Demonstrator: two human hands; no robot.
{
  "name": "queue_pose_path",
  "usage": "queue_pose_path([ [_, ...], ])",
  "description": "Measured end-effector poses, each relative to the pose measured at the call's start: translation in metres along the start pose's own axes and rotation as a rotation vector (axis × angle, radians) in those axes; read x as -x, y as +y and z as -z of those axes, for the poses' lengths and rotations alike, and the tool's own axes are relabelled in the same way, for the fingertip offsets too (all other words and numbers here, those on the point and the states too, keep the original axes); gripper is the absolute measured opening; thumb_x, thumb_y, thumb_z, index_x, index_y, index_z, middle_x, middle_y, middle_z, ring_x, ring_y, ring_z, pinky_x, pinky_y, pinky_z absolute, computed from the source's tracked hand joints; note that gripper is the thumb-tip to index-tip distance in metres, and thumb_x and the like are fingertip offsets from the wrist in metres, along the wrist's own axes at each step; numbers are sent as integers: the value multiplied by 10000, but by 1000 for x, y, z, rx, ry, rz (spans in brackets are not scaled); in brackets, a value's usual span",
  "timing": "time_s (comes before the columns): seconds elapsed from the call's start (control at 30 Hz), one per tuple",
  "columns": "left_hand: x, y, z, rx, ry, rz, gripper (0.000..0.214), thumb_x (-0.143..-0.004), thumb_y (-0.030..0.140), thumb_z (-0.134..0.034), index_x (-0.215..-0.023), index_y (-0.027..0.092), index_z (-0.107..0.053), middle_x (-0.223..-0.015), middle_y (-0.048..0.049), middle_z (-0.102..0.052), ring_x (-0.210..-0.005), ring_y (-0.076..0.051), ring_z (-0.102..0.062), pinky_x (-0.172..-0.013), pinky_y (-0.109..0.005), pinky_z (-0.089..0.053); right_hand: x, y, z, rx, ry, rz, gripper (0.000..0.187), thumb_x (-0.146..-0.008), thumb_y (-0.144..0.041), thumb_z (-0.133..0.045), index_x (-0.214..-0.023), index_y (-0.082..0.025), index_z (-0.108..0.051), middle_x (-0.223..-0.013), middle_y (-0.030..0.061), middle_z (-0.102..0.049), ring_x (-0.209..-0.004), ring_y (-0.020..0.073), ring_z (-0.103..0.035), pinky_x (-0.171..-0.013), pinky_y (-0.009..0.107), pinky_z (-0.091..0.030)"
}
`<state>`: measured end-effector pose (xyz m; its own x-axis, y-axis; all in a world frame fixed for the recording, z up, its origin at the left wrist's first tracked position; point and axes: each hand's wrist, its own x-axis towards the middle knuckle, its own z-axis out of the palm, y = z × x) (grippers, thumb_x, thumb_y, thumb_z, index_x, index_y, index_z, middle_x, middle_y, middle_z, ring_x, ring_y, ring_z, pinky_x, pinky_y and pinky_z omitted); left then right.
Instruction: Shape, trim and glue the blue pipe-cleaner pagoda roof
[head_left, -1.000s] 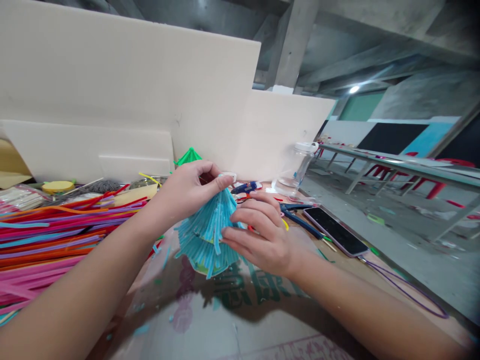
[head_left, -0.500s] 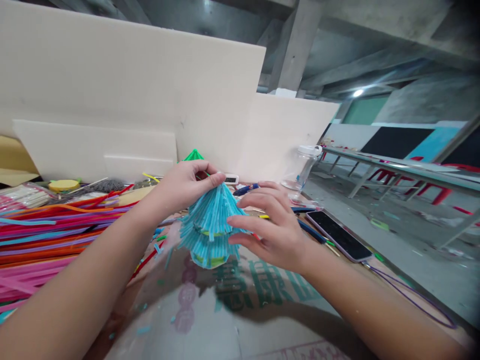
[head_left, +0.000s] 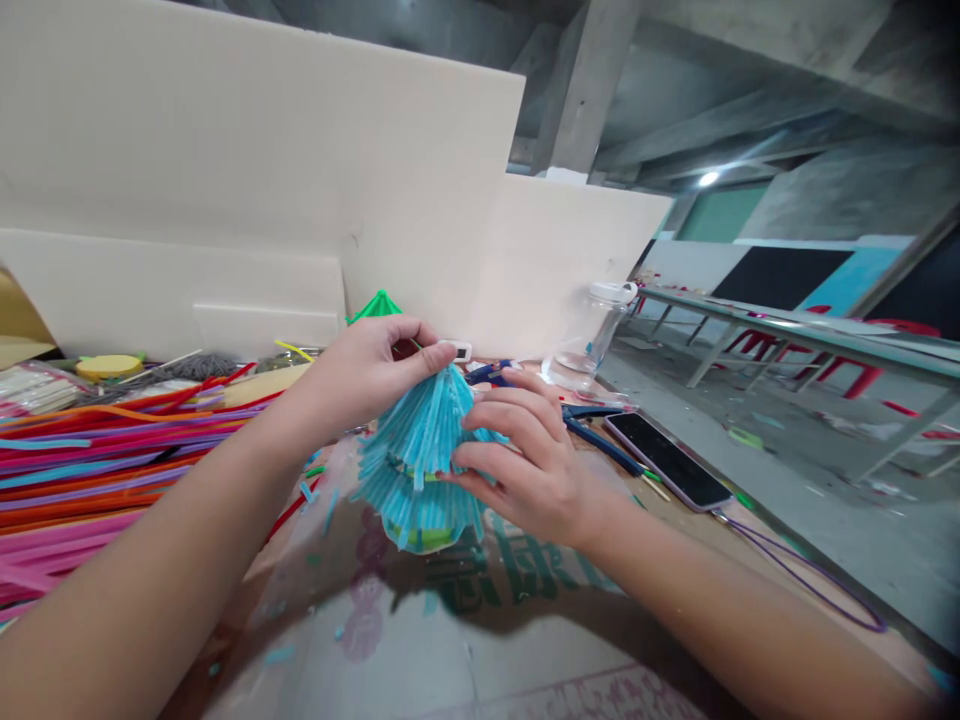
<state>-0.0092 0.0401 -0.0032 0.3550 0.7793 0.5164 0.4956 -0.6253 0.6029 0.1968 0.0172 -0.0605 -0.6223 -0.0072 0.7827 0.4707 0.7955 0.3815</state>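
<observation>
A light-blue tiered cone of pipe cleaners (head_left: 420,440), shaped like a small tree, stands a little tilted over the plastic-covered tabletop. Green shows under its tiers. My left hand (head_left: 386,365) is closed round its tip, thumb on the near side, hiding the top. On the cone's right side, my right hand (head_left: 521,455) has its fingers bent and pinching at the lower edge of the upper tier; the fingertips partly cover that edge. Behind my left hand a green pointed piece (head_left: 381,304) sticks up.
Many coloured pipe cleaners (head_left: 112,470) lie at the left. To the right are a phone (head_left: 667,460) with a purple cord, blue-handled pliers (head_left: 604,445) and a clear lidded jug (head_left: 589,335). White boards (head_left: 247,170) stand behind. Blue scraps (head_left: 279,655) dot the plastic sheet.
My right hand has moved in left against the cone, its fingers curling closer to the tier's edge. My left hand keeps its hold on the tip. The view has shifted slightly.
</observation>
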Motion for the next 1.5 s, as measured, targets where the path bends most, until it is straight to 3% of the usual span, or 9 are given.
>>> queue_pose_path([
  [0.4,-1,-1,1,-31,11,12,352,-855,504,-537,-819,170,-643,-677,9,-570,-618,-128,-488,-519,-227,-344,-4,-2,-5,-141,64,-90,86,-787,-219,-715,-756,-211,-635,-892,12,-639,-997,181,-570,-1037,478,-408],
  [0.63,1,1,-1,-26,24,24,348,-851,498,-548,-812,164,-641,-672,15,-568,-604,-117,-476,-528,-224,-346,-1,-5,-5,-26,4,-15,172,-789,-312,-721,-881,-192,-637,-979,50,-646,-1053,205,-550,-1054,488,-405],
  [0.87,2,5,-3,-32,47,11,334,-858,475,-545,-810,161,-647,-695,9,-584,-630,-126,-495,-547,-226,-357,-2,-7,-4,-85,57,-80,103,-779,-250,-732,-811,-214,-641,-974,23,-650,-1060,195,-550,-1060,485,-387],
  [0.93,1,3,0,-17,51,4,329,-861,468,-540,-813,161,-648,-694,7,-588,-627,-126,-495,-549,-223,-359,-6,-6,1,-119,11,-93,118,-809,-315,-701,-859,-221,-650,-1013,39,-647,-1090,212,-545,-1058,495,-376],
  [1.0,0,-2,5,3,63,17,334,-857,477,-538,-829,161,-644,-700,1,-595,-626,-130,-500,-546,-221,-363,-12,-2,8,-187,-36,-111,255,-834,-403,-658,-999,-210,-639,-1077,75,-635,-1113,228,-542,-1037,489,-388],
  [1.07,-2,-7,12,22,82,60,354,-846,498,-540,-844,156,-631,-692,-2,-587,-616,-134,-503,-532,-220,-362,-17,7,15,-268,-74,-181,331,-870,-406,-609,-1117,-186,-594,-1094,94,-637,-1077,216,-565,-967,432,-440],
  [1.17,-4,-17,22,33,99,121,379,-831,522,-545,-843,150,-615,-677,-2,-562,-609,-139,-502,-518,-222,-357,-18,27,19,-313,-242,-362,221,-919,-317,-536,-1090,-191,-599,-1002,63,-671,-915,172,-612,-806,322,-476],
  [1.3,-6,-30,27,23,109,154,388,-829,536,-541,-851,156,-614,-685,-1,-552,-611,-140,-497,-524,-226,-353,4,54,15,-233,-658,-506,216,-922,-275,-481,-1069,-219,-629,-948,40,-681,-830,177,-613,-704,286,-437],
  [1.5,-8,-42,25,18,92,162,413,-822,569,-537,-848,164,-616,-676,2,-548,-599,-138,-488,-529,-226,-353,56,69,16,-171,-1074,-553,488,-809,-266,-587,-1294,-258,-526,-1165,101,-567,-971,232,-588,-745,287,-424],
])
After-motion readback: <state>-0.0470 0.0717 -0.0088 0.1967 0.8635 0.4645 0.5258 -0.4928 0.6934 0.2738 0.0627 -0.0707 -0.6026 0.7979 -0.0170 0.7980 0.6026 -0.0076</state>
